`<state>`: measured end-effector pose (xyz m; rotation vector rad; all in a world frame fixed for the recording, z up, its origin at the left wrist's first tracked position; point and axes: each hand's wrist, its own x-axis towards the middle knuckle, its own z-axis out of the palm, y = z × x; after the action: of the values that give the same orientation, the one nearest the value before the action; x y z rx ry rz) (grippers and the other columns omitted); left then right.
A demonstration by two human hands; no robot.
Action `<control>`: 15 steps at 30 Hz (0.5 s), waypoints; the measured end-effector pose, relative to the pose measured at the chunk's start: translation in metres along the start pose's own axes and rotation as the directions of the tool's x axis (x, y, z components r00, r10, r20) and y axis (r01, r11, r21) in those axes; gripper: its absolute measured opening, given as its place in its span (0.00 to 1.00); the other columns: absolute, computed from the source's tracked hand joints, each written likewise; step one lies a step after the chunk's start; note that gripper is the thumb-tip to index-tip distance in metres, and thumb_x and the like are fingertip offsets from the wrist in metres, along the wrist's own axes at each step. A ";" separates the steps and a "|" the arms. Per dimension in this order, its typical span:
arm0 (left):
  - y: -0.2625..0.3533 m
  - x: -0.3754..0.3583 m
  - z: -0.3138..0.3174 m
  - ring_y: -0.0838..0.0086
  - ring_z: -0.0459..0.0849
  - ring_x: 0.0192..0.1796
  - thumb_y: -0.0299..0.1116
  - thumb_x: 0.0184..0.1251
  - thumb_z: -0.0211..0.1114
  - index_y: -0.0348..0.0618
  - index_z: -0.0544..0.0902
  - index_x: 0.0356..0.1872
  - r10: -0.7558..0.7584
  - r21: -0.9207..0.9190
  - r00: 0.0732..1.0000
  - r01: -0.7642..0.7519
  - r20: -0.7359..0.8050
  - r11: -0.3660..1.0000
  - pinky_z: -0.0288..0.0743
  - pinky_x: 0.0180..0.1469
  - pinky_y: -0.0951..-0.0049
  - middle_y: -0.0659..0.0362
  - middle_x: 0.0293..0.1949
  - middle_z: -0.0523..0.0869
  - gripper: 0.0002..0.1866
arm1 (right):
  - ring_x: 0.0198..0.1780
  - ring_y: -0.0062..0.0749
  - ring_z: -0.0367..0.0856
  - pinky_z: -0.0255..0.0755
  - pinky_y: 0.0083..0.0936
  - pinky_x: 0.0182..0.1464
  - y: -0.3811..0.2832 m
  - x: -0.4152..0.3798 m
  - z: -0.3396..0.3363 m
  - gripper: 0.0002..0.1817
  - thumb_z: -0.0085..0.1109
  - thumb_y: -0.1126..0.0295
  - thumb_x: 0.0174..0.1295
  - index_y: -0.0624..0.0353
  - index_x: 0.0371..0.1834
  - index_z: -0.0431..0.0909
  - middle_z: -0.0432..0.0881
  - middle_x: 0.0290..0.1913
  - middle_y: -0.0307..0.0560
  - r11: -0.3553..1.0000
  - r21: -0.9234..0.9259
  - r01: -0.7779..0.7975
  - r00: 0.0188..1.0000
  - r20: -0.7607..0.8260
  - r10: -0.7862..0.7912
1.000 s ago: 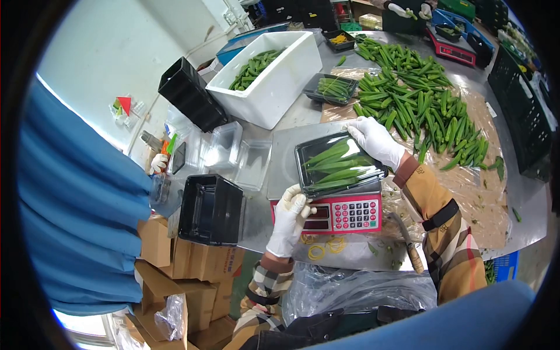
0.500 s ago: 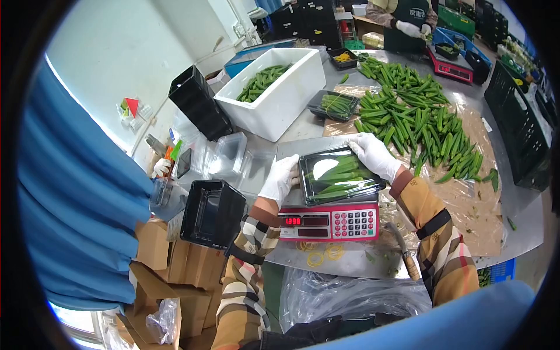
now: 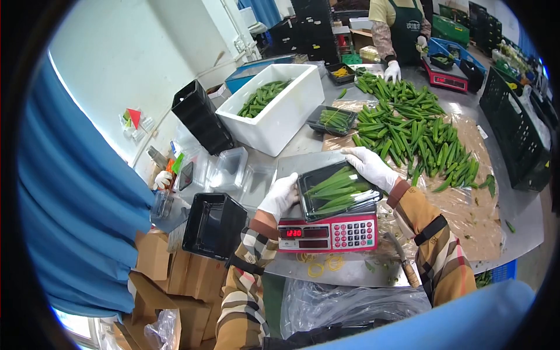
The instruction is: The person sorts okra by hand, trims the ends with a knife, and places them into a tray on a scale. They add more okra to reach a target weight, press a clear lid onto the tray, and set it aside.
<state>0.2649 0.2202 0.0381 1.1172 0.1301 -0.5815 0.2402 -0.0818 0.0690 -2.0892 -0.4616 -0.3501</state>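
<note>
A black tray of okra under a clear lid (image 3: 337,189) lies over the plate of a red scale (image 3: 326,233) with a lit display. My gloved left hand (image 3: 281,197) grips the tray's left edge. At the tray's upper right corner, my gloved right hand (image 3: 371,168) has its fingers wrapped round the edge. Loose okra (image 3: 420,128) is spread on brown sheeting to the right. Another lidded okra tray (image 3: 331,119) sits behind the scale. A knife (image 3: 402,259) with a wooden handle rests right of the scale, and yellow rubber bands (image 3: 316,268) are in front.
A white foam box (image 3: 286,125) with okra stands behind left, beside stacked black trays (image 3: 201,116). Clear lids (image 3: 228,169) and an empty black tray (image 3: 214,226) are at left. A co-worker (image 3: 402,29) stands across the table near a second scale (image 3: 444,77). Dark crates (image 3: 513,131) line the right.
The lid's bright glare has shifted off its upper left part. The scale's display reads differently. The co-worker's gloved hand has reached down to the okra pile. The view has tilted slightly upward.
</note>
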 end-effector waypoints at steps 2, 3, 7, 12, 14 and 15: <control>0.004 -0.004 0.001 0.64 0.87 0.45 0.37 0.76 0.56 0.38 0.76 0.53 0.052 0.242 0.991 -0.022 -0.121 0.970 0.82 0.48 0.61 0.54 0.41 0.87 0.14 | 0.46 0.24 0.80 0.76 0.22 0.48 0.008 0.003 -0.003 0.16 0.54 0.66 0.74 0.66 0.55 0.81 0.85 0.45 0.43 0.922 0.317 -0.220 0.975 0.042 0.219; 0.008 -0.015 0.013 0.63 0.87 0.44 0.38 0.74 0.60 0.37 0.76 0.53 0.095 0.321 0.972 -0.021 -0.216 0.947 0.81 0.50 0.62 0.54 0.40 0.87 0.16 | 0.44 0.21 0.80 0.76 0.21 0.45 0.008 0.003 -0.009 0.16 0.55 0.65 0.74 0.66 0.55 0.81 0.85 0.43 0.41 0.863 0.389 -0.321 0.945 0.067 0.321; -0.011 -0.018 0.017 0.64 0.83 0.52 0.40 0.71 0.65 0.37 0.75 0.60 0.822 0.850 0.564 -0.471 0.084 0.237 0.76 0.58 0.64 0.51 0.51 0.83 0.22 | 0.29 0.17 0.75 0.71 0.19 0.33 -0.009 -0.003 -0.033 0.14 0.66 0.57 0.66 0.58 0.40 0.84 0.83 0.31 0.33 0.649 0.461 -0.606 0.776 0.164 0.609; -0.015 -0.081 0.097 0.33 0.49 0.77 0.58 0.46 0.79 0.39 0.60 0.75 0.423 0.894 0.794 -0.330 0.437 -0.303 0.51 0.76 0.44 0.35 0.74 0.58 0.58 | 0.37 0.28 0.82 0.80 0.32 0.42 0.024 -0.002 -0.031 0.16 0.67 0.61 0.64 0.58 0.49 0.81 0.84 0.38 0.39 0.258 0.691 -0.675 0.679 0.445 0.584; -0.017 -0.077 0.098 0.33 0.47 0.77 0.59 0.45 0.79 0.38 0.60 0.75 0.428 0.895 0.790 -0.337 0.438 -0.294 0.50 0.76 0.43 0.34 0.74 0.57 0.59 | 0.41 0.28 0.82 0.80 0.37 0.46 0.054 0.000 -0.017 0.15 0.66 0.61 0.65 0.56 0.50 0.80 0.84 0.42 0.39 0.135 0.762 -0.633 0.692 0.479 0.540; -0.017 -0.077 0.097 0.33 0.47 0.77 0.58 0.45 0.79 0.38 0.59 0.75 0.429 0.895 0.789 -0.341 0.439 -0.289 0.50 0.76 0.43 0.34 0.74 0.57 0.59 | 0.46 0.29 0.80 0.78 0.41 0.50 0.055 0.000 -0.015 0.15 0.65 0.61 0.66 0.54 0.51 0.80 0.84 0.44 0.39 0.134 0.774 -0.619 0.721 0.492 0.489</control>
<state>0.1728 0.1585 0.0971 2.6274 -0.8693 0.1972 0.2642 -0.1219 0.0358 -0.9719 0.1414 0.4600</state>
